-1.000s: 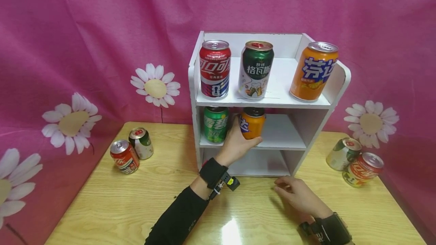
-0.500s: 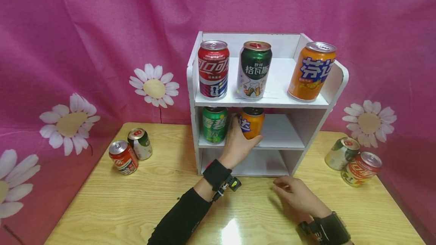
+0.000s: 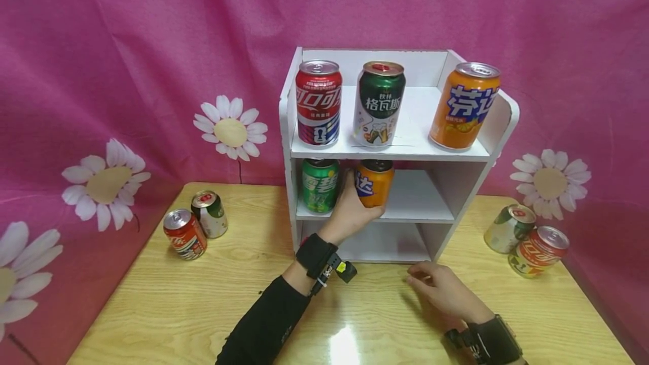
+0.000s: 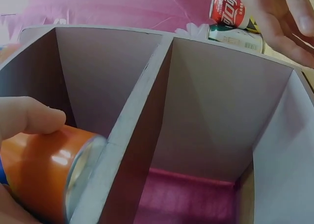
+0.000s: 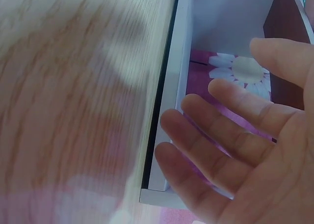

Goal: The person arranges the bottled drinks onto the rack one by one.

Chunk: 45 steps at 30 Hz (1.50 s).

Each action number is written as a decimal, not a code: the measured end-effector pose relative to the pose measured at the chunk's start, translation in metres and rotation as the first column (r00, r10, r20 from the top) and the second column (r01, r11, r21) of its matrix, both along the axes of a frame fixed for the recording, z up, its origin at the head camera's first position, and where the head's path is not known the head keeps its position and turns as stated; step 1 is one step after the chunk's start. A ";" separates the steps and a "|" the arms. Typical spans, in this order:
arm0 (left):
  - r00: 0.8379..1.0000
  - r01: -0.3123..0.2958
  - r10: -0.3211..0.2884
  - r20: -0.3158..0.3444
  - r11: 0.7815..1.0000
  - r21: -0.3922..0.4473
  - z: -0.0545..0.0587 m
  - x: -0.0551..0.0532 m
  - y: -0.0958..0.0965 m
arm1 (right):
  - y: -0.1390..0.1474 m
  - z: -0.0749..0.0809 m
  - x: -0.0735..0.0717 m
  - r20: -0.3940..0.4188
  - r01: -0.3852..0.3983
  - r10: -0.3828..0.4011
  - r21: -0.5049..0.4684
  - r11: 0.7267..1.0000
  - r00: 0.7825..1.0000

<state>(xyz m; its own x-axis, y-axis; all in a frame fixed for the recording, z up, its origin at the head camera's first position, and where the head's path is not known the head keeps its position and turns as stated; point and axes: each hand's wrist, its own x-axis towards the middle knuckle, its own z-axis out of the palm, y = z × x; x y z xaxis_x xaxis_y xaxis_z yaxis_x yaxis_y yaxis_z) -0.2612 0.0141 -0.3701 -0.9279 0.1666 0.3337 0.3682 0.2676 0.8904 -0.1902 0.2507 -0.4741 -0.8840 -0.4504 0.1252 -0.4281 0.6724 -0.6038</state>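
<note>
With its fingers curled, the left hand (image 3: 350, 216) grips the orange can (image 3: 376, 187) at the middle shelf (image 3: 418, 201), just right of the green can (image 3: 320, 187), which could topple if this hand swings left, while the right hand (image 3: 440, 292) holds nothing, fingers relaxed.

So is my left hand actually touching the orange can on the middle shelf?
Touching. In the left wrist view, the thumb of your left hand lies against the orange can's side.
</note>
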 end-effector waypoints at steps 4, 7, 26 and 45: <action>1.000 0.016 -0.016 0.006 1.000 -0.009 0.000 -0.001 -0.001 | 0.000 -0.001 0.000 -0.011 -0.003 0.003 -0.001 1.000 1.000; 1.000 0.015 -0.015 0.008 1.000 -0.016 -0.001 -0.001 -0.001 | 0.000 -0.001 0.000 -0.015 0.000 0.000 -0.001 1.000 1.000; 0.997 -0.070 0.070 -0.011 0.997 0.010 -0.002 0.003 0.005 | 0.000 0.002 0.002 -0.012 -0.005 0.005 0.006 1.000 1.000; 0.998 -0.034 0.036 -0.047 0.999 0.025 -0.005 0.004 0.003 | 0.002 0.000 0.000 -0.001 0.004 -0.004 0.017 1.000 1.000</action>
